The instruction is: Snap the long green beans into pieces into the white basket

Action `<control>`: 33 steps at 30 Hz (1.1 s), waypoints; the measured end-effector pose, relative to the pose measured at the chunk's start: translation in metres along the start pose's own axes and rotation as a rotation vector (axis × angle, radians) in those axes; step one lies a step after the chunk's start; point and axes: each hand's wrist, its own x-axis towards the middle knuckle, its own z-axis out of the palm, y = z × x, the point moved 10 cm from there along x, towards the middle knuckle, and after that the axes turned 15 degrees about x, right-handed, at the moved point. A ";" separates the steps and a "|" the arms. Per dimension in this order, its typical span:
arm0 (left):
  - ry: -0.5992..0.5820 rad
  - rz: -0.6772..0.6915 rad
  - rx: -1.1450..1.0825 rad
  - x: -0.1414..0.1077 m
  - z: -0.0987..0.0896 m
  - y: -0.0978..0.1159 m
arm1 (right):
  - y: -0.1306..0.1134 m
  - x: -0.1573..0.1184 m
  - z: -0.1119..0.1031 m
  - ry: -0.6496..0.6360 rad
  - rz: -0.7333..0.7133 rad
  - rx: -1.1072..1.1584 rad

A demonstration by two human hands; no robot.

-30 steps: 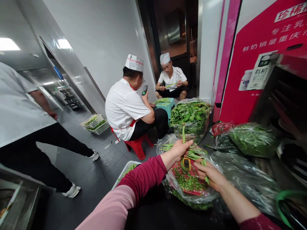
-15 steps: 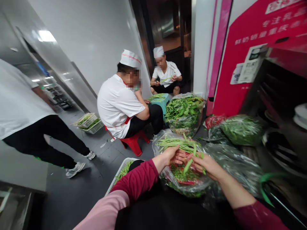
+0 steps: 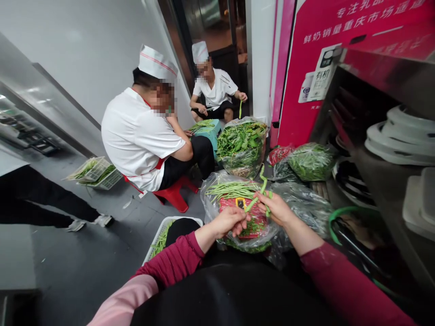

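Observation:
My left hand (image 3: 231, 222) is closed in a pinch at the lower end of a long green bean (image 3: 252, 204). My right hand (image 3: 277, 209) grips the same bean further up, with another short piece of green bean (image 3: 268, 211) at its fingers. The bean's thin, curved tip rises above the right hand. Below both hands lies a red surface (image 3: 225, 205) with a yellow and black label and small green scraps on it. Behind it rests a pile of long green beans (image 3: 233, 190) on a clear plastic bag (image 3: 205, 192).
A white basket of beans (image 3: 159, 240) stands at my left. Ahead are a big bag of leafy greens (image 3: 242, 142) and a bagged green vegetable (image 3: 311, 160). Two people in white caps sit beyond, one on a red stool (image 3: 178, 194). Shelves with dishes (image 3: 387, 140) stand at right.
My left hand has gone from open, fingers spread, to pinching the bean's lower end. The view has turned right. The far seated person's hands have moved apart.

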 end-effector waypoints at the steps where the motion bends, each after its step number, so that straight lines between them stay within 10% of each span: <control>1: 0.000 0.010 0.003 -0.001 0.001 0.000 | -0.002 0.001 -0.003 0.015 -0.024 -0.007; 20: 0.104 0.031 -0.283 0.004 0.000 -0.011 | 0.011 -0.005 0.008 0.011 -0.009 0.146; 33: 0.311 0.275 -0.170 -0.009 -0.022 0.024 | 0.021 -0.005 0.013 0.022 0.043 0.255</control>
